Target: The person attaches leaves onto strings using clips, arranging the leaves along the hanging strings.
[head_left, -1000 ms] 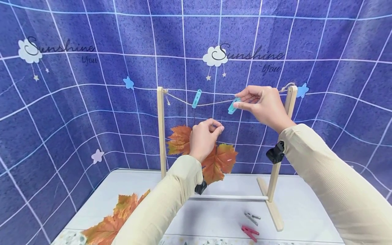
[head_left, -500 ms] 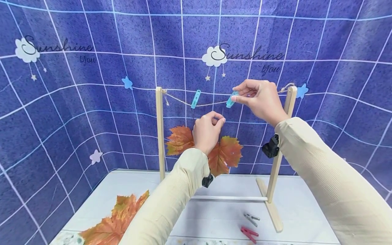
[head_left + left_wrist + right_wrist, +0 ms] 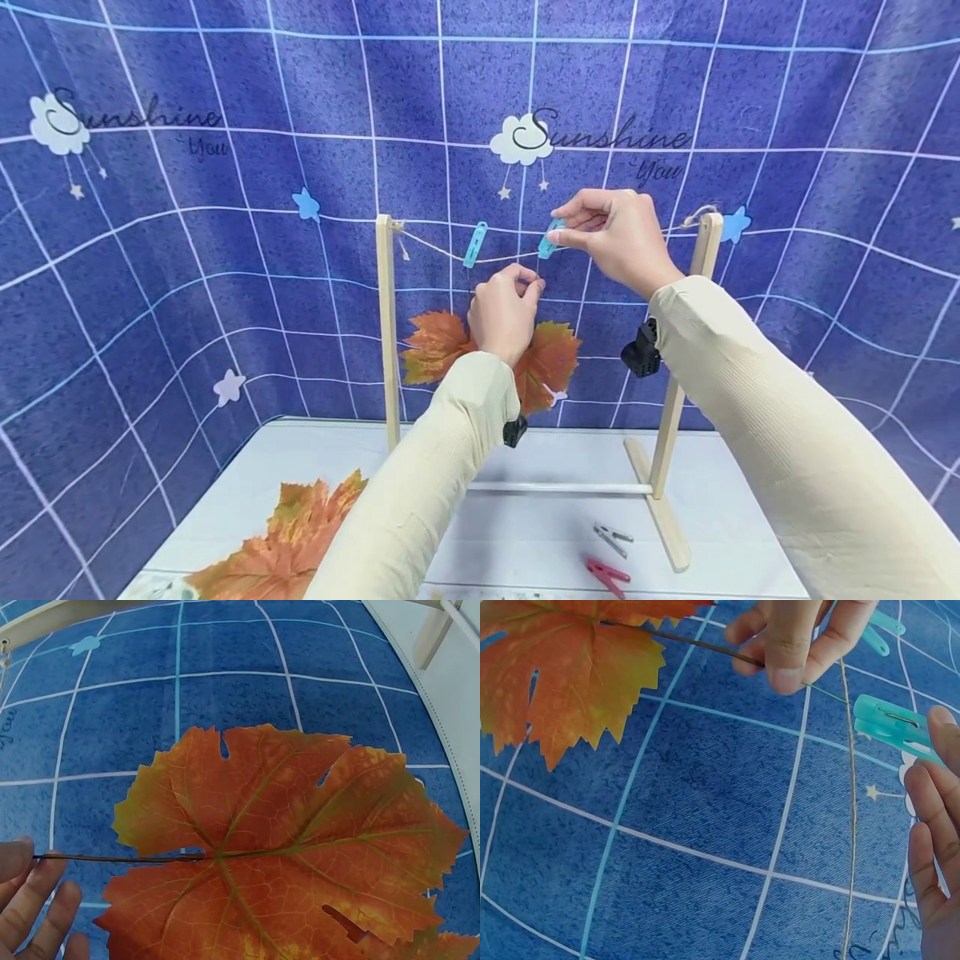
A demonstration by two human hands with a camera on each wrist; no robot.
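My left hand [image 3: 504, 312] pinches the thin stem of an orange leaf [image 3: 285, 847], which hangs below it. The stem's thin tip reaches up to the string [image 3: 851, 787]. My right hand [image 3: 621, 237] holds a teal clothespin [image 3: 892, 724] between thumb and fingers, its jaws beside the string and the stem's tip. Whether the jaws touch the string I cannot tell. Left of it, another teal clothespin [image 3: 475, 244] sits on the string, with a second orange leaf [image 3: 435, 343] hanging beneath, partly behind my left hand.
A wooden frame with a left post [image 3: 387, 333] and a right post [image 3: 667, 433] carries the string. On the white table [image 3: 525, 533] lie more leaves [image 3: 281, 550] at the front left, a grey clothespin [image 3: 612, 537] and a red clothespin [image 3: 607, 575] at the front right.
My left hand has risen, lifting the leaf and its stem towards the string. My right hand has moved left and slightly up with the clothespin, closer to the stem's tip.
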